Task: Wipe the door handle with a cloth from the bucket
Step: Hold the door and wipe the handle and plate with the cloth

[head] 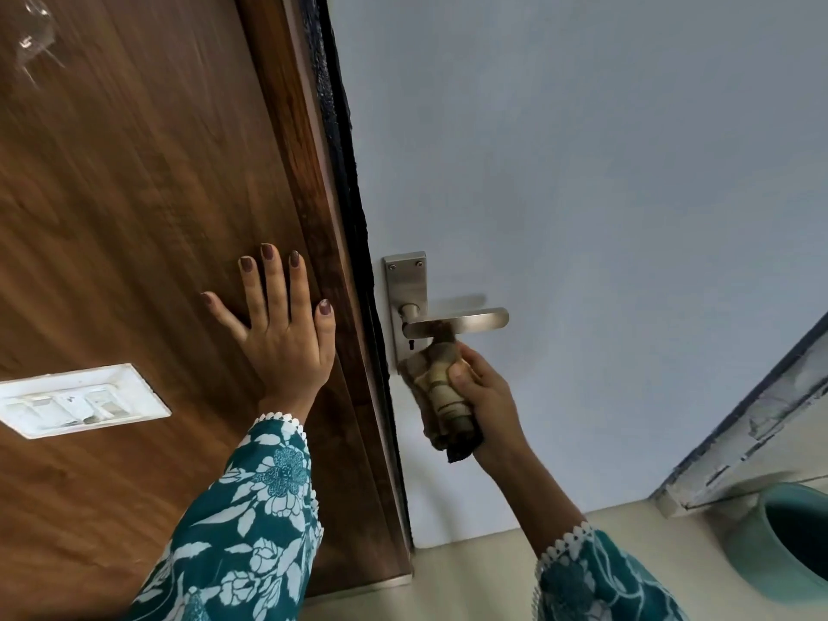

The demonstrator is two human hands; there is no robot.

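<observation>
Clearly mid-wipe. Largest first: one pale blue-grey door [605, 172], hung beside one brown wood-grain panel [112, 195]. On that panel, one left hand [280, 342] pressed flat, fingers [273, 280] spread wide and gripping nothing, probably to brace the body and steady the stance during rubbing. At lower right, one teal bucket [757, 553] standing on the floor just beside the peeling frame, only partly in view, contents not visible; likely kept close for wetting the cloth again. Two teal floral sleeves, one on each arm. One white switch plate [83, 398] set into the wood panel, low at left. One right hand [481, 392] reaching up from below, closed tightly around one bunched brown-and-cream striped cloth [441, 387], upper end of that wad touching the underside of the lever near its pivot and lying against the backplate. One brushed-metal door handle [457, 321] on its backplate, lever horizontal and pointing right, outer end bare; judged not yet wiped out there. Two screws at the backplate top, one keyhole below the lever.
</observation>
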